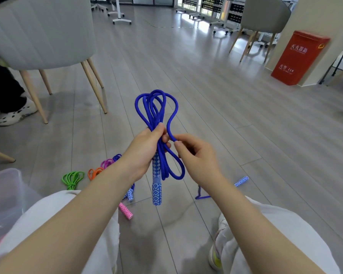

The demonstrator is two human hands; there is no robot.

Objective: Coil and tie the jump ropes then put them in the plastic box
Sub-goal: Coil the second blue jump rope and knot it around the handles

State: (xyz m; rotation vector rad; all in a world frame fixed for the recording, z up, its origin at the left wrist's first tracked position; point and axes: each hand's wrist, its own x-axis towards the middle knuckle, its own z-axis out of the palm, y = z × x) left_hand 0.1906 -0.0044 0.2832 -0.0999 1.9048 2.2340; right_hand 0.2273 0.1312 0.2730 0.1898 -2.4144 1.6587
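A blue jump rope (156,107) is folded into several loops, and my left hand (145,149) grips the bundle at its middle. One blue patterned handle (156,186) hangs straight down below that hand. My right hand (196,155) pinches a free strand of the same rope just right of the bundle. The rope's other handle (242,180) lies on the floor to the right, its cord trailing under my right forearm. The clear plastic box (6,196) stands at the left edge by my left knee.
Coiled green (72,179), orange (94,173) and pink (107,163) ropes lie on the floor under my left arm, with a pink handle (126,211) nearby. A grey chair (42,34) and a person's shoe (14,114) are at left; a red box (297,58) at right.
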